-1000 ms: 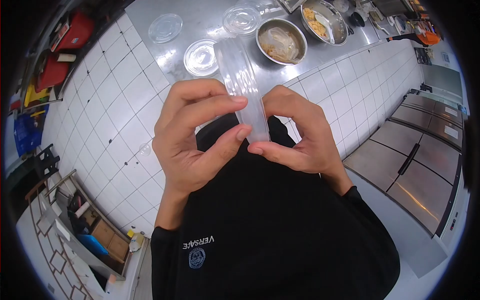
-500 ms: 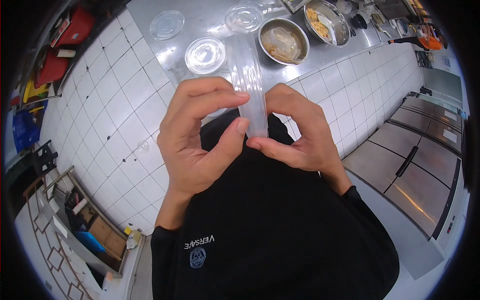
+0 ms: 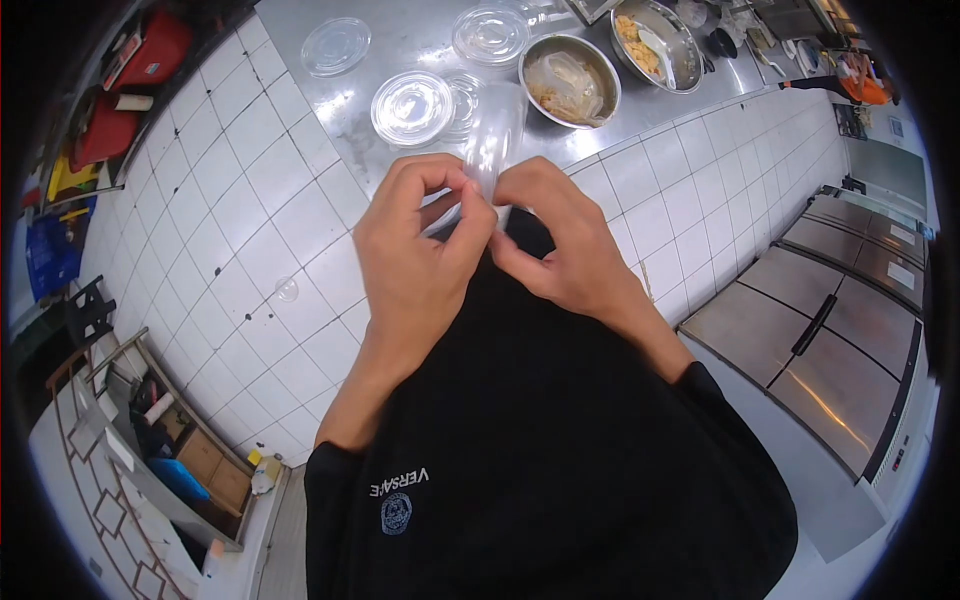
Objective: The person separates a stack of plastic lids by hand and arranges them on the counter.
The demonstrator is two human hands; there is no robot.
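A long, shiny clear plastic sleeve (image 3: 495, 125) points away from me toward the steel table; whether anything is inside it I cannot tell. My left hand (image 3: 420, 235) pinches its near end from the left, thumb and forefinger pressed together. From the right, my right hand (image 3: 565, 235) grips the same end with curled fingers, close beside the left. The fingers partly hide the plastic there. Beyond my hands, round clear plastic lids (image 3: 412, 108) lie on the table, one of them (image 3: 336, 47) farther left and another (image 3: 490, 35) farther back.
On the steel table (image 3: 340, 110) stand a metal bowl (image 3: 612, 108) with a plastic bag and food in it and a second bowl (image 3: 690, 80) holding orange food and a white spoon. White tiles surround the table. A steel refrigerator (image 3: 770, 310) stands at right, wooden shelving (image 3: 215, 480) at lower left.
Both hands have moved up and closer together at the near end of the sleeve. The left fingers, wider apart before, are now pinched. The sleeve's near part is now more covered by fingers.
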